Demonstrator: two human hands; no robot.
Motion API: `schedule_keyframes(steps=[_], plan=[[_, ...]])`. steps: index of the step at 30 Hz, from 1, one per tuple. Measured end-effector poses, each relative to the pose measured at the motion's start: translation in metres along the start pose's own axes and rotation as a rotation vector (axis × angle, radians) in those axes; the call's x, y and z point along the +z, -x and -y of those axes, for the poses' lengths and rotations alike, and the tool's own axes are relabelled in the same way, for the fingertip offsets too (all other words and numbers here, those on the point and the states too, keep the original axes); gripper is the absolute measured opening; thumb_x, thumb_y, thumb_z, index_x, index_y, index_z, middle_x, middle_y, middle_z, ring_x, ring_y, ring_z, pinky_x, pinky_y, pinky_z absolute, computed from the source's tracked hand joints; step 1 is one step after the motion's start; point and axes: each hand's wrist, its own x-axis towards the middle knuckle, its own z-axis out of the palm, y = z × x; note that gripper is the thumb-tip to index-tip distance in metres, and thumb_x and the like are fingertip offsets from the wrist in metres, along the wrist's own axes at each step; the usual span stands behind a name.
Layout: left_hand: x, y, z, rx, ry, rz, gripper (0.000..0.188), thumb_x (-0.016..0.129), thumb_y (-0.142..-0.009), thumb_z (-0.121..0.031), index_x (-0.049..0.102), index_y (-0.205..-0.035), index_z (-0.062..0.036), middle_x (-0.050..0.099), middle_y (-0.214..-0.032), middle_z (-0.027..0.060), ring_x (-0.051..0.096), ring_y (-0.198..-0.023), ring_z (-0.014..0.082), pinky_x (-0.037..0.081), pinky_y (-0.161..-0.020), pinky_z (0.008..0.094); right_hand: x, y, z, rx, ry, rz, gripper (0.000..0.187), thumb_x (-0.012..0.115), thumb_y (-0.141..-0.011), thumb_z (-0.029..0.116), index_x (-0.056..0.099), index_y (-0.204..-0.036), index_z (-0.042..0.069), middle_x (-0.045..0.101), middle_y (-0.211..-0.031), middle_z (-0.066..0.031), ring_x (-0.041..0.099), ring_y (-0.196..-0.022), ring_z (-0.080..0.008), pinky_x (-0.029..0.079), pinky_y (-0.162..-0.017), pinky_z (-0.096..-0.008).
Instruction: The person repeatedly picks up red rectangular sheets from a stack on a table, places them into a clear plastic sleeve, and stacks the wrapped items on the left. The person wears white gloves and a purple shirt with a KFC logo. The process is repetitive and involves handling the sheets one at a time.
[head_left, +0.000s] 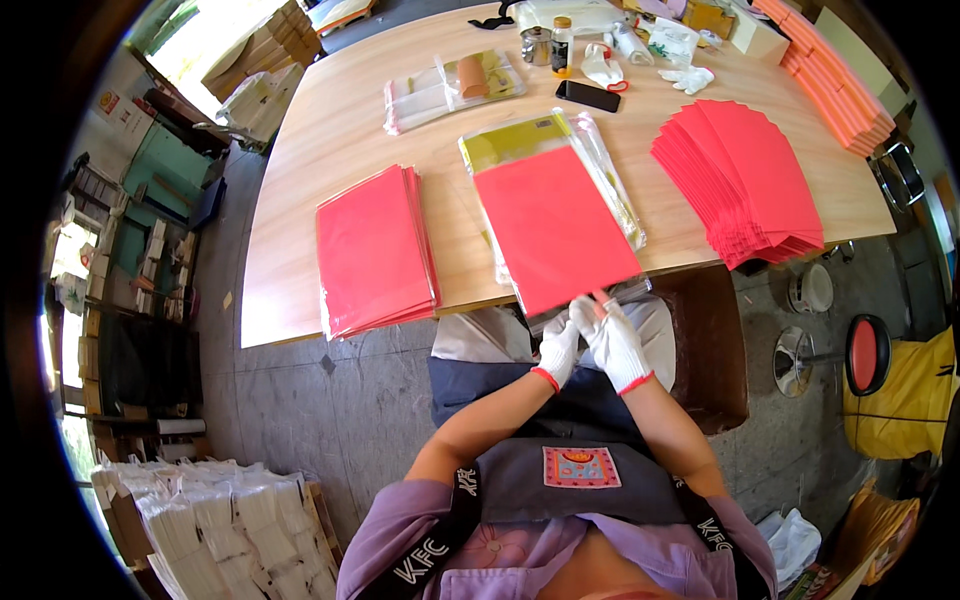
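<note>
In front of me a red sheet lies partly inside a clear plastic bag with a gold-green band at its far end. Its near end reaches past the table edge. My left hand and my right hand, both in white knit gloves with red cuffs, meet at this near end. The fingers of each look closed on the bag's edge; bare fingertips poke out of the right glove. More clear bags lie underneath. To the left is a stack of bagged red sheets, and to the right a fanned pile of red sheets.
Toward the back of the table lie more plastic bags, a black phone, a jar, a metal cup and a white glove. Orange-pink stacks line the far right. A stool stands right.
</note>
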Motion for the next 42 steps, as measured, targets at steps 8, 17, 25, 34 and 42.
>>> schedule_keyframes(steps=[8,17,25,34,42], plan=[[-0.053,0.028,-0.051,-0.02,-0.059,-0.015,0.025,0.053,-0.091,-0.021,0.053,-0.108,-0.0018,0.061,-0.097,0.0092,0.061,-0.084,0.0174,0.053,-0.066,0.0293,0.057,0.03,0.0,0.091,1.33,0.25,0.018,0.046,-0.092,0.015,0.056,-0.107,0.01,0.064,-0.073,-0.0075,0.061,-0.055,-0.0189,0.046,-0.045,-0.0303],[-0.091,0.026,-0.079,0.099,-0.209,-0.041,0.021,0.055,-0.09,-0.018,0.059,-0.097,0.0015,0.063,-0.087,0.0052,0.062,-0.074,0.0114,0.052,-0.057,0.0235,0.076,-0.01,-0.041,-0.581,2.437,0.588,0.018,0.052,-0.084,0.027,0.047,-0.094,0.012,0.065,-0.069,-0.0088,0.064,-0.064,-0.0278,0.048,-0.053,-0.0403],[-0.092,0.036,-0.088,0.167,-0.229,-0.083,0.018,0.057,-0.089,-0.015,0.062,-0.087,0.0019,0.065,-0.079,0.006,0.061,-0.071,0.0109,0.05,-0.06,0.0234,0.049,0.004,0.043,-0.004,0.768,0.13,0.012,0.051,-0.091,0.017,0.049,-0.081,0.01,0.049,-0.068,0.0001,0.049,-0.056,-0.0063,0.04,-0.047,-0.0199],[-0.113,0.031,-0.086,0.892,-1.232,-0.236,0.024,0.067,-0.074,-0.011,0.063,-0.098,-0.0081,0.063,-0.086,0.0104,0.058,-0.064,0.0195,0.048,-0.062,0.0325,-0.214,0.108,0.214,-1.58,-2.874,0.038,0.033,0.056,-0.078,0.028,0.068,-0.097,0.005,0.065,-0.103,-0.0144,0.062,-0.09,-0.0272,0.048,-0.085,-0.0374],[-0.092,0.023,-0.105,1.281,-1.547,-0.062,0.021,0.071,-0.064,-0.01,0.064,-0.084,-0.0116,0.06,-0.101,0.0039,0.058,-0.077,0.0206,0.048,-0.063,0.0327,0.022,0.029,0.111,1.497,-3.395,-0.438,0.052,0.072,-0.063,0.02,0.057,-0.113,0.015,0.05,-0.121,-0.0041,0.05,-0.109,-0.0261,0.041,-0.09,-0.0382]])
